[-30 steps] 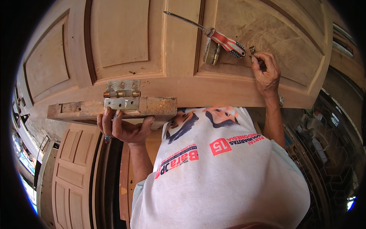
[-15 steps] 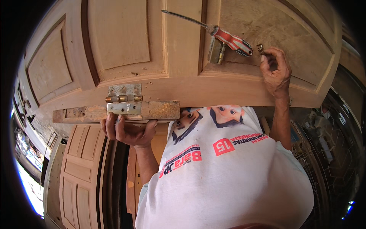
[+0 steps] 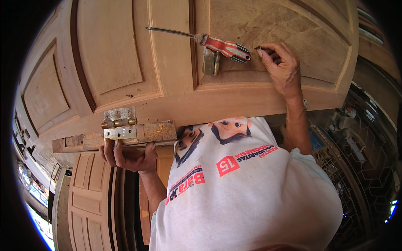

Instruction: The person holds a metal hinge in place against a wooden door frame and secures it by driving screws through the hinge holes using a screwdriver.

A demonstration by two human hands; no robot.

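Note:
My left hand point(image 3: 132, 158) grips the near edge of a narrow wooden strip point(image 3: 157, 131), its fingertips touching the lower edge of an open metal hinge point(image 3: 120, 133). One leaf rests on the strip, the other on the wooden panel door point(image 3: 167, 100); a brass-coloured knuckle lies between them. Farther right, my right hand point(image 3: 284, 69) is closed in a pinch just above the door panel. A small dark piece shows at its fingertips, too small to name. Beside it lies a screwdriver point(image 3: 224, 47) with a red, white and black handle, resting across a second hinge point(image 3: 210, 62).
A loose screw point(image 3: 130, 96) and wood crumbs lie on the door. Below left stands another panelled door point(image 3: 90, 201). My white printed shirt point(image 3: 247, 196) meets the door's near edge. Wire mesh and clutter point(image 3: 356, 167) fill the right side.
The view has shifted, so the door and tools appear farther left. My right hand has reached slightly farther away, its fingertips now over where the small brass-coloured pieces lay. My left hand keeps its hold.

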